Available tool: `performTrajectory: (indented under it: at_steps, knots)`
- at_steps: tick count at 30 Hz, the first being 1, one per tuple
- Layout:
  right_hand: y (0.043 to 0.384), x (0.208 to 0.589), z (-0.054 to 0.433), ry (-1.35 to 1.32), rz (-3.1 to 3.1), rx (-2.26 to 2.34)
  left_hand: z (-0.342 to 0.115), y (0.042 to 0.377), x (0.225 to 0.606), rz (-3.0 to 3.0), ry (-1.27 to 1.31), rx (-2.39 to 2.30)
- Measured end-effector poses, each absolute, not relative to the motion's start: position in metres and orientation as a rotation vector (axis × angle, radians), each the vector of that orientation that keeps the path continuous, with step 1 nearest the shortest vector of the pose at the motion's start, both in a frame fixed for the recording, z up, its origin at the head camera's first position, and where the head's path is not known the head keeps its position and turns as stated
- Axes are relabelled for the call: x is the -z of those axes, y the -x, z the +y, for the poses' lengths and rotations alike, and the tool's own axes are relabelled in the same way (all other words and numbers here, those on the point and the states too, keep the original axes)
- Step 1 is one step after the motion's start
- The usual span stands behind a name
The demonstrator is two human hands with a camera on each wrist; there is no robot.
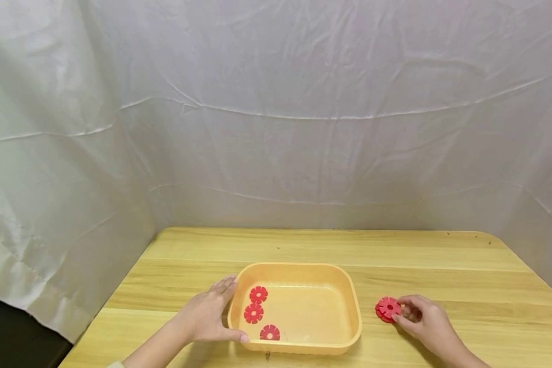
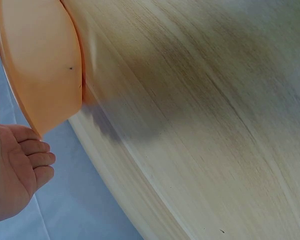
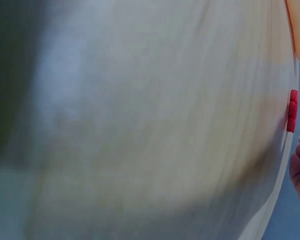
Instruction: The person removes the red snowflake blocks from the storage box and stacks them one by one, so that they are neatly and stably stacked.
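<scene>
With my right hand (image 1: 425, 322) I'm pinching a red disc (image 1: 385, 307); the tray (image 1: 313, 313) is lying left of it, my left hand (image 1: 209, 314) gripping its left end.

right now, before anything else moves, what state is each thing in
Tray: upright on the table, holding three red pieces
Three red pieces: lying in the tray, toward its left side
Held red piece: pinched, clear of the stack
Red stack: resting on the table
Left hand: touching the tray
Right hand: fingers pinching one piece
Curtain: hanging, creased
</scene>
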State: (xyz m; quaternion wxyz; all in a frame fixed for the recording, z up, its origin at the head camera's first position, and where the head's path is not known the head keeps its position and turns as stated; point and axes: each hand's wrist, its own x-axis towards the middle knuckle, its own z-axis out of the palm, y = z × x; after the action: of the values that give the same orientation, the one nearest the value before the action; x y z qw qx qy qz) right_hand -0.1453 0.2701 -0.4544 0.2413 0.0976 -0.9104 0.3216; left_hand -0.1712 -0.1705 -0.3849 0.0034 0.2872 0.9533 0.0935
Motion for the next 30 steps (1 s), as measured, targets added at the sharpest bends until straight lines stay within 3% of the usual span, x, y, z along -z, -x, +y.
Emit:
performTrajectory:
  at_steps: [30]
  knots:
    - [0.1471, 0.4554, 0.2736, -0.229, -2.672, -0.981, -0.1701, 0.1712, 0.3853, 2.981, -0.890, -0.293]
